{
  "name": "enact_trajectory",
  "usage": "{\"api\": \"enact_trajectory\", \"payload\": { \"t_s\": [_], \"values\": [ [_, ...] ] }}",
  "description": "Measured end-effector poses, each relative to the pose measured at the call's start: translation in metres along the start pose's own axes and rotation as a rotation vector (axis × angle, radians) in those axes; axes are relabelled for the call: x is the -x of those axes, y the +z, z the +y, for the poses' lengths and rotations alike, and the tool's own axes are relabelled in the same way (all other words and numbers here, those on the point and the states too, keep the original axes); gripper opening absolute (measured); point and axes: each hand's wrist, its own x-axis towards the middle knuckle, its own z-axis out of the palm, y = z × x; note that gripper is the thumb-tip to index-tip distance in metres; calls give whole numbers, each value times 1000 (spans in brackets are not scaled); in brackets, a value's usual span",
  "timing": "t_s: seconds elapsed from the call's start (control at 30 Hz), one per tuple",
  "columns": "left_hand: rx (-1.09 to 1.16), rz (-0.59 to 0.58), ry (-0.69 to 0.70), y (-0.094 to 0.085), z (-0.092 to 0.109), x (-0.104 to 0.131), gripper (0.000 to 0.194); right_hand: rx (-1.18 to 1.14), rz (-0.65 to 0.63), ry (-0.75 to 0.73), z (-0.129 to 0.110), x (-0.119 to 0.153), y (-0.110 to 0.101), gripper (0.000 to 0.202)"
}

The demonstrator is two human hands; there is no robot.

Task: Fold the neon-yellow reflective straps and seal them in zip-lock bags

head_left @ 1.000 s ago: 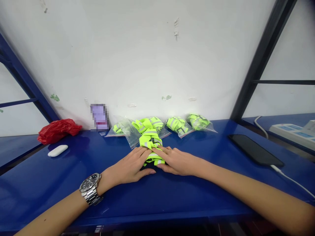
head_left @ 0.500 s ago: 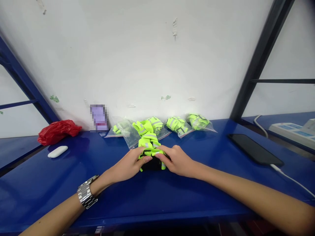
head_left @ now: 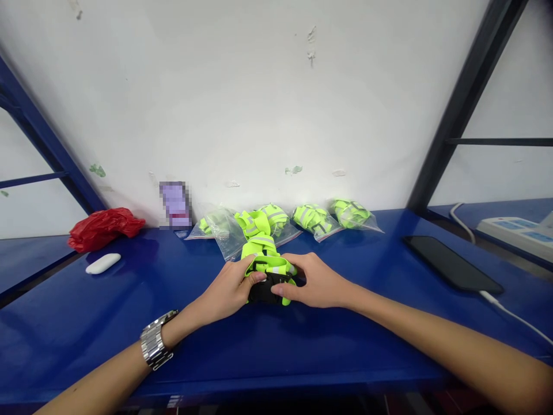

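A neon-yellow reflective strap (head_left: 261, 246) with silver stripes lies bunched on the blue table, its near end raised between my two hands. My left hand (head_left: 231, 288) is closed on the strap's left side, thumb on top. From the right, my right hand (head_left: 313, 280) grips the strap and a black piece (head_left: 262, 290) at its near end, thumb pressed on the front. What the black piece is exactly cannot be told, as my thumbs partly cover it. Beyond the strap, a clear zip bag (head_left: 228, 239) lies partly beneath its far end.
Several bagged neon straps (head_left: 313, 218) line the wall. On the left are a red plastic bag (head_left: 106, 229), a white earbud case (head_left: 103, 263) and an upright, blurred phone (head_left: 176, 204). A black phone (head_left: 451, 262) with a white cable and a power strip (head_left: 518, 233) are at right.
My right thumb has shifted down and left onto the black piece, and the right hand has opened wider around the strap. The left hand keeps its hold.
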Motion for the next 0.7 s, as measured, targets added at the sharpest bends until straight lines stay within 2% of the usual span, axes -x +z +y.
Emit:
{"api": "enact_trajectory", "payload": {
  "t_s": [0.17, 0.27, 0.43, 0.6, 0.7],
  "values": [
    [87, 80, -37, 1, -7, 2, 32, -23, 32, -15, 1, -1, 1, 20],
    [184, 66, -37, 0, -10, 3, 38, -30, 86, -12, 5, -3, 2, 16],
    [159, 88, -22, -1, -5, 3, 37, -61, 142, 22, 9, -4, 3, 16],
    [362, -20, -60, 2, -4, 1, 41, -328, 49, 148, 12, -6, 9, 24],
    [410, 13, -126, 4, -8, -1, 40, -509, 27, 279, 14, -8, 13, 29]
  ]
}}
